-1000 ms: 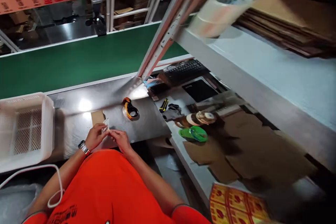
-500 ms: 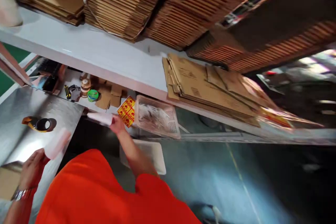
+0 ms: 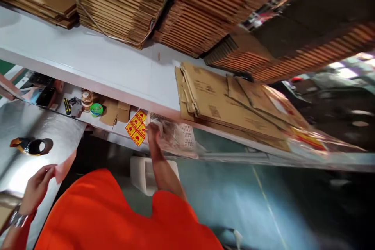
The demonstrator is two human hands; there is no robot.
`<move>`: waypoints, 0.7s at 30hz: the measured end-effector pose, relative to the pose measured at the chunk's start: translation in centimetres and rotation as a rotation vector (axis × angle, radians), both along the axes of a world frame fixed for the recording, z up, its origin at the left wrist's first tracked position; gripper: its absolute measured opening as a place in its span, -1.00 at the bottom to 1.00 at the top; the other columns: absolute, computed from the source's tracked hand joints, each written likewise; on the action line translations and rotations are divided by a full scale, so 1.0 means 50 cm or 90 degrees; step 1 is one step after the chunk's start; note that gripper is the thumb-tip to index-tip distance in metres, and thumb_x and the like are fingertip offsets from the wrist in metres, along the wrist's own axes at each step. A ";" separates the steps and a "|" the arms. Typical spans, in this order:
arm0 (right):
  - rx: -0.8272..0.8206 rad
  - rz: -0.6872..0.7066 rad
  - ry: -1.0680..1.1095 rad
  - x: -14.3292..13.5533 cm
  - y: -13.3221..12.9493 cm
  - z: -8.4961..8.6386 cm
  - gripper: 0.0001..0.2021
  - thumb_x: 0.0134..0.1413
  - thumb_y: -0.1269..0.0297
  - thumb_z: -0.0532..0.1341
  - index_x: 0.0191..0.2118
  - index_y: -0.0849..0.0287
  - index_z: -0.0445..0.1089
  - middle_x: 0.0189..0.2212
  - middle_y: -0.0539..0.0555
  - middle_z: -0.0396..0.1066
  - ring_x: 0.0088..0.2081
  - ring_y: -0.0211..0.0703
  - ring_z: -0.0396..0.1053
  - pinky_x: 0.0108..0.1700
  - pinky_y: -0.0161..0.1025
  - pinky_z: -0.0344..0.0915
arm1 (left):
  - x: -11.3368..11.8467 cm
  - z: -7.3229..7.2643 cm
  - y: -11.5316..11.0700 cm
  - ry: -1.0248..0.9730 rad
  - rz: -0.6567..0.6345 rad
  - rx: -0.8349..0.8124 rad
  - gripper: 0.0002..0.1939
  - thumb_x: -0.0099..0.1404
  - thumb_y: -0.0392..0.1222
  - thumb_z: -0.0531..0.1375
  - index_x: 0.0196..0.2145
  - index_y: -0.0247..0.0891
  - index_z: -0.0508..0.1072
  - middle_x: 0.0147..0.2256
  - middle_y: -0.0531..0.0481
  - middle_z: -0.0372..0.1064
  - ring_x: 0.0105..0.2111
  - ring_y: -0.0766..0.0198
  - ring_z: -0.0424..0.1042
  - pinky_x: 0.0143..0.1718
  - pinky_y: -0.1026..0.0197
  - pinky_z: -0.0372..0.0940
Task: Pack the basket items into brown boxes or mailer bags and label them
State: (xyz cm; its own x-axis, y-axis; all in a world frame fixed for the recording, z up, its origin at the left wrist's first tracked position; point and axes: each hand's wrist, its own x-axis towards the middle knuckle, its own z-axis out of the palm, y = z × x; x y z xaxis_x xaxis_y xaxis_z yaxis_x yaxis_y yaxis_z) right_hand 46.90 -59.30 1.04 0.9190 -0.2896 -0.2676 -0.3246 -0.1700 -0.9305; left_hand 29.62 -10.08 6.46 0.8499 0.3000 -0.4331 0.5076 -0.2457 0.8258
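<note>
One pink sheet (image 3: pixel 66 167) pinched by left hand (image 3: pixel 38 189) at edge of surface (image 3: pixel 63 131); tape dispenser (image 3: pixel 24 146) just beyond. Right hand (image 3: pixel 153 133) over left end of basket (image 3: pixel 189 136) holding clear plastic (image 3: pixel 172 133), grip cannot be told; stickers (image 3: pixel 136 128) just beside. Beyond, higher: cartons (image 3: pixel 123 4) on shelf (image 3: pixel 117 64)

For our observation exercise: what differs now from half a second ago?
The right hand has moved rightward, past the red-and-yellow sheet, to the basket; the pale sheet it held no longer clearly shows, its grip unclear. The left hand still holds the pink sheet. The tape dispenser stayed on the metal bench.
</note>
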 end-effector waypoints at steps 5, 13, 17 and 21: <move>0.187 0.388 0.234 -0.019 0.343 -0.082 -0.61 0.24 -0.05 0.38 -0.17 0.25 0.62 -0.28 0.23 0.69 -0.34 -0.06 0.60 -0.31 -0.19 0.50 | -0.017 0.069 -0.054 -0.063 -0.145 -0.012 -0.52 0.29 0.34 0.33 -0.26 -0.13 0.74 -0.27 -0.11 0.70 -0.20 -0.02 0.66 -0.11 0.10 0.52; 0.319 1.124 0.482 -0.093 0.659 -0.058 -0.45 -0.07 -0.26 0.56 -0.36 0.22 0.62 -0.54 -0.03 0.52 -0.56 -0.29 0.35 -0.52 -0.37 0.21 | -0.141 0.099 0.025 -0.188 -0.158 0.027 -0.60 0.56 0.13 0.21 -0.10 -0.17 0.75 -0.06 -0.20 0.72 -0.05 0.07 0.68 0.08 0.12 0.51; 0.264 1.211 0.483 -0.127 0.719 -0.063 -0.44 -0.25 -0.20 0.64 -0.36 0.21 0.58 -0.58 -0.11 0.46 -0.60 -0.39 0.24 -0.54 -0.41 0.14 | -0.251 0.057 0.096 -0.270 -0.075 0.103 -0.63 0.58 0.10 0.23 -0.08 -0.19 0.74 0.08 -0.25 0.66 0.06 0.07 0.65 0.14 0.06 0.50; 0.219 1.247 0.457 -0.188 0.779 -0.060 -0.45 -0.21 -0.21 0.62 -0.40 0.20 0.54 -0.57 -0.08 0.46 -0.56 -0.37 0.28 -0.52 -0.40 0.15 | -0.358 0.015 0.154 -0.290 0.034 0.122 -0.64 0.57 0.11 0.26 -0.08 -0.17 0.76 0.09 -0.24 0.65 0.11 0.04 0.63 0.19 0.00 0.50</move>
State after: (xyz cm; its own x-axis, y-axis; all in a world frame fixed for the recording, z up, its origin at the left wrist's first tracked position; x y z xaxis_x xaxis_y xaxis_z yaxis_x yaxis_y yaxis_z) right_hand 37.50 -20.34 -1.99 -0.3718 0.8141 -0.4462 -0.2077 -0.5414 -0.8147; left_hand 11.72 -2.38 7.23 0.9214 0.3859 0.0459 0.1214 -0.3980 0.9093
